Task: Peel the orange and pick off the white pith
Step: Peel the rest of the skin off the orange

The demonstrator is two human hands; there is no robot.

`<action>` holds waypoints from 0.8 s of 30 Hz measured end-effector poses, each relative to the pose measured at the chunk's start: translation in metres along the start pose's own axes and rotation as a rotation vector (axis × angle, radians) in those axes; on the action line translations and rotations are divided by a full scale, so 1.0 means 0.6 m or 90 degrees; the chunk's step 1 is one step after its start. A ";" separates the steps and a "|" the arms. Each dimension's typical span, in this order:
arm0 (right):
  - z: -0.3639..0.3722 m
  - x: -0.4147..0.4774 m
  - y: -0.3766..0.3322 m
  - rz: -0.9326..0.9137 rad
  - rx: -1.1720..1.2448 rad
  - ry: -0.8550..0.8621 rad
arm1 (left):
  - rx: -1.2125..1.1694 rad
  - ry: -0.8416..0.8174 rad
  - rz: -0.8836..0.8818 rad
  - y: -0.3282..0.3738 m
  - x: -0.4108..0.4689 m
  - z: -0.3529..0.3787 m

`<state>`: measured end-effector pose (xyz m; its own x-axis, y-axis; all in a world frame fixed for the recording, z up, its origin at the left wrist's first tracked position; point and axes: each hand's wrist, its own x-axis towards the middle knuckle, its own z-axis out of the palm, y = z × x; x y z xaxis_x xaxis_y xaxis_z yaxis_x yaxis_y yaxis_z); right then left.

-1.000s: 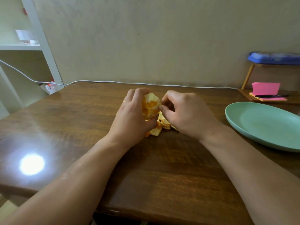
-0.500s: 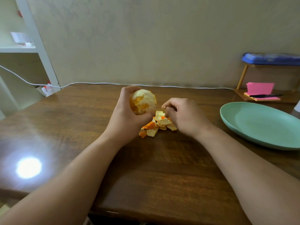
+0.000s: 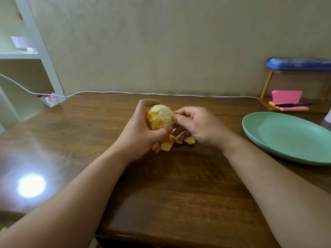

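Note:
The orange (image 3: 160, 119) is peeled, with white pith over most of its top and orange flesh showing at the left. My left hand (image 3: 141, 131) grips it from the left and below, holding it above the wooden table (image 3: 179, 185). My right hand (image 3: 198, 126) is at the orange's right side, thumb and forefinger pinched against the pith at its upper right edge. A small heap of peel pieces (image 3: 170, 143) lies on the table under both hands, partly hidden by them.
A green plate (image 3: 290, 138) sits at the right of the table. Behind it, pink sticky notes with a black pen (image 3: 290, 104) lie under a blue-topped stand (image 3: 299, 64). A white cable (image 3: 111, 92) runs along the wall; a white shelf stands at the left.
My right hand has come up from the peel heap on the table and back to the orange's right side. My left hand has kept hold of the orange, turning it slightly.

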<state>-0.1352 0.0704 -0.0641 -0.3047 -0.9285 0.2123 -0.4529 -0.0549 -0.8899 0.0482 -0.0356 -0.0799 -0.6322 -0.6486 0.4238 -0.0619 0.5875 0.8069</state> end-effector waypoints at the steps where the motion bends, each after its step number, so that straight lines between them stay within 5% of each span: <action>1: 0.000 -0.001 -0.002 0.006 -0.003 -0.003 | 0.015 0.000 0.011 -0.001 -0.001 0.002; 15: 0.006 -0.010 -0.003 -0.096 -0.230 0.030 | 0.083 0.005 0.063 0.001 -0.009 0.004; 24: 0.006 -0.010 -0.003 -0.047 -0.214 -0.002 | 0.046 -0.020 0.031 0.004 -0.009 0.003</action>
<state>-0.1295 0.0750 -0.0653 -0.2577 -0.9278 0.2696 -0.7245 0.0009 -0.6893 0.0501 -0.0298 -0.0813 -0.6600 -0.6035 0.4474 -0.0854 0.6519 0.7535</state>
